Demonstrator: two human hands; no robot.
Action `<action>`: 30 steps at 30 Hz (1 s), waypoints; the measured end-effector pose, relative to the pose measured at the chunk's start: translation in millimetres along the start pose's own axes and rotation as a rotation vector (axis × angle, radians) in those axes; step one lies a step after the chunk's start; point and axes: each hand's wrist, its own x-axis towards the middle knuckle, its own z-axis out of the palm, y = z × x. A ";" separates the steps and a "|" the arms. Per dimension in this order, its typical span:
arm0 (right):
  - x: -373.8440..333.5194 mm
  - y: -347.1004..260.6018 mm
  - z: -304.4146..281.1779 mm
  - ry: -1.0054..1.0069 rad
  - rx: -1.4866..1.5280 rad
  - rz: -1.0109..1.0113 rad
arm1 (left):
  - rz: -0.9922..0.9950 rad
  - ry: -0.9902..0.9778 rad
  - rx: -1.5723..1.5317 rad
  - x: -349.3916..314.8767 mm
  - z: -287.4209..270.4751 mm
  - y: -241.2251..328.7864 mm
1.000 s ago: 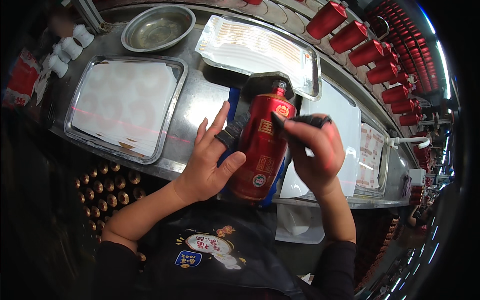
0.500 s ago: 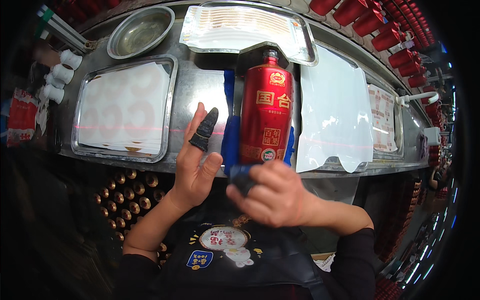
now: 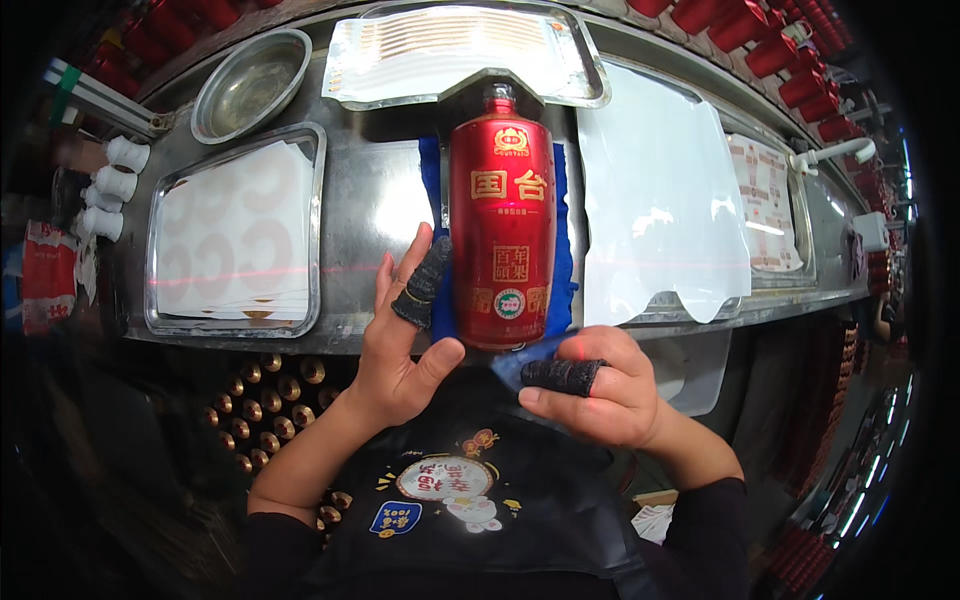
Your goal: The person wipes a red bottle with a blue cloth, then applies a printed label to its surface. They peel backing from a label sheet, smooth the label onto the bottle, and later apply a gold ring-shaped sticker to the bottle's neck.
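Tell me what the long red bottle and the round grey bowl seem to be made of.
The long red bottle: perhaps coated glass or ceramic, glossy with bright highlights. The round grey bowl: probably metal, dull with a soft sheen.

A round metal bowl (image 3: 222,88) stands near some white spools (image 3: 117,182), a curved white pipe (image 3: 838,153) farther right.

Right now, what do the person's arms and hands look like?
Left hand and right hand: no gloves, but each has a black, rough-textured cover on one of the fingers. Dark, plain sleeves end around the elbows.
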 end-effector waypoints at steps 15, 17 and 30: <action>-12.2 2.5 15.0 0.148 0.095 0.098 | 0.020 0.018 0.392 17.8 28.6 11.9; -17.4 -10.9 35.0 0.311 0.168 0.487 | -0.012 0.016 0.411 21.2 30.0 12.5; -7.4 4.3 20.5 0.472 0.244 0.714 | -0.136 -0.078 0.382 17.7 19.9 9.7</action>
